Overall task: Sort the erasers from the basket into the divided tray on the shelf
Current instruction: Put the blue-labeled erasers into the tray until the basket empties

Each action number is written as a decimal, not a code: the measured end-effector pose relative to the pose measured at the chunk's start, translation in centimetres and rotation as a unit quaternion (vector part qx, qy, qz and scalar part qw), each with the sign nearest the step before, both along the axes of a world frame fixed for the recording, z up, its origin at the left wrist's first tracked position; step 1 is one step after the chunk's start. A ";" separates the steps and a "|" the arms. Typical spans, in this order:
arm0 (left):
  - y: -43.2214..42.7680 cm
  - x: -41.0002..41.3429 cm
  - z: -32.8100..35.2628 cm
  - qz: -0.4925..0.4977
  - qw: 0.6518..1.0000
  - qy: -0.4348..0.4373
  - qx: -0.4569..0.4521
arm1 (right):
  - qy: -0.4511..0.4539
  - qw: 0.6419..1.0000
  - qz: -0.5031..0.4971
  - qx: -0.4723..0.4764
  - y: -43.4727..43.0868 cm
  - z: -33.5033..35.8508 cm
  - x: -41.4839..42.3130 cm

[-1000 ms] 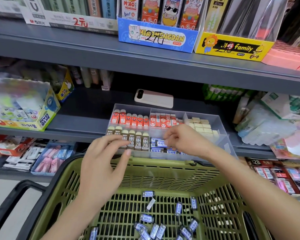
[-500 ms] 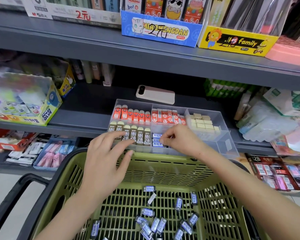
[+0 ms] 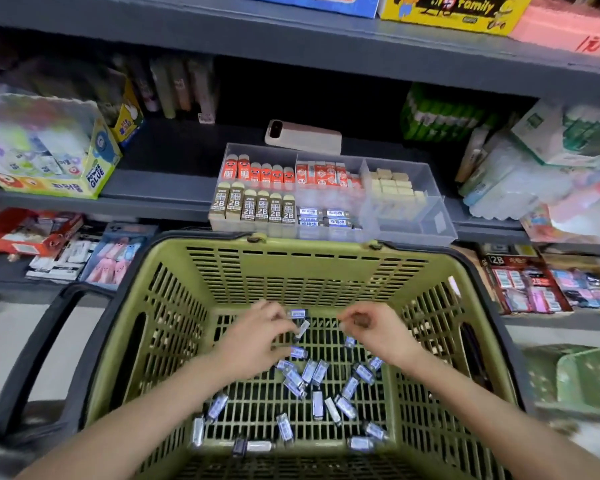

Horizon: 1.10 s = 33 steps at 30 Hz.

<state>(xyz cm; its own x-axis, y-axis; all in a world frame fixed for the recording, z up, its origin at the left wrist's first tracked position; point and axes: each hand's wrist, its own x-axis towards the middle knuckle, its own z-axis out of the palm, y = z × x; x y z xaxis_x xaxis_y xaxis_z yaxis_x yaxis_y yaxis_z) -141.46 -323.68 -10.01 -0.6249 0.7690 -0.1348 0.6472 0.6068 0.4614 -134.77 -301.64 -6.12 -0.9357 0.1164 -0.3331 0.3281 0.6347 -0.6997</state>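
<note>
Blue-sleeved erasers (image 3: 316,405) strewn over the floor of the green basket (image 3: 312,245). Left hand (image 3: 257,341) and right hand (image 3: 374,329) curled low among them, grip unclear. Pinch by long sides; lay flat with matching blues in divided tray (image 3: 413,221), front middle.

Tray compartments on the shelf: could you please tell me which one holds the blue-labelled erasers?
The front middle compartment, just right of the 2B erasers; only its erasers have blue labels.

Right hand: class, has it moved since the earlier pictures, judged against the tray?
Yes. The right hand has left the tray and come down into the basket, over the erasers.
</note>
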 end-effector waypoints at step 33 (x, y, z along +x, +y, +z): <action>1.9 2.4 -3.8 0.369 0.688 -0.559 0.279 | -0.029 0.981 -0.079 -0.174 -2.0 -4.6 0.5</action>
